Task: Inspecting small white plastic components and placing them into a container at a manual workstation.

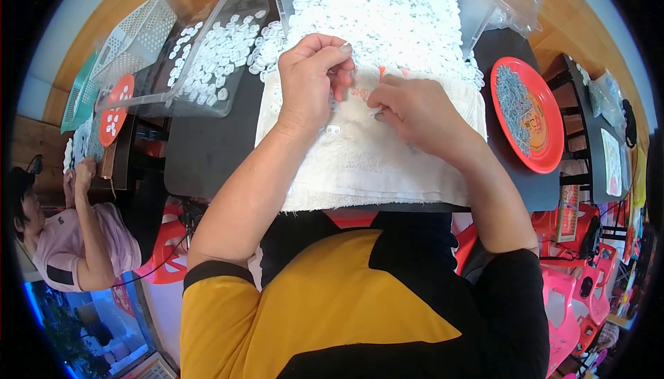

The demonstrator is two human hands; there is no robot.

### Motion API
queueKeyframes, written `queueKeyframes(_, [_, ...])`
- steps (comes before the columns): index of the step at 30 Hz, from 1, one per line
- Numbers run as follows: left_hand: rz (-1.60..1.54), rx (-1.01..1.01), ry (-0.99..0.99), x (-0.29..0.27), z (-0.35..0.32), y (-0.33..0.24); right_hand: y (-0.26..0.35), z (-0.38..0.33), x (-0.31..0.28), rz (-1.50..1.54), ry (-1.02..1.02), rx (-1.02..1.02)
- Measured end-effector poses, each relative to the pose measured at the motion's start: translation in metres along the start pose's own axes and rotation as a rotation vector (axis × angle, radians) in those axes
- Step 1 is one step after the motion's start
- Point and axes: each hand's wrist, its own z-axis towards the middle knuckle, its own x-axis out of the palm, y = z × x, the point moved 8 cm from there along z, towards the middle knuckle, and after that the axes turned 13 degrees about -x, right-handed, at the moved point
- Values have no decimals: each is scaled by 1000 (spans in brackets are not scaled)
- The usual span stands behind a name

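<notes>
My left hand (310, 78) is raised over the near edge of a large heap of small white oval plastic pieces (373, 19). Its thumb and index finger are pressed together, and what they hold, if anything, is too small to make out. Lower and to the right, my right hand (418, 113) hovers above a white towel (387, 171) with its fingers curled in a pinch. Something tiny and pale shows at those fingertips, its kind unclear. One small white piece with two holes (333, 130) lies on the towel below my left hand.
A red plate (552, 140) holding a tangle of thin silvery metal bits (513, 102) is at the right. At the left stands a clear bin (149, 102) beside more white pieces (218, 61). Further left, another person (83, 234) works at a table with an orange-red plate (116, 113).
</notes>
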Motion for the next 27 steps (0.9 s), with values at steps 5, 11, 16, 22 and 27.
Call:
queueKeyframes(5, [-23, 10, 0, 0, -4, -3, 13, 2, 2, -106, 61, -28])
queueKeyframes(11, [-33, 9, 4, -2, -3, -1, 33, 1, 3, -282, 151, -68])
queueKeyframes(16, [-12, 9, 5, 0, -3, -2, 50, 6, 7, -206, 13, -258])
queueKeyframes(22, [-40, -2, -7, -4, -1, -3, 34, 6, 16, -159, 67, -135])
queueKeyframes(27, [-102, 24, -29, -11, -1, -8, 31, 8, 4, -215, -83, -134])
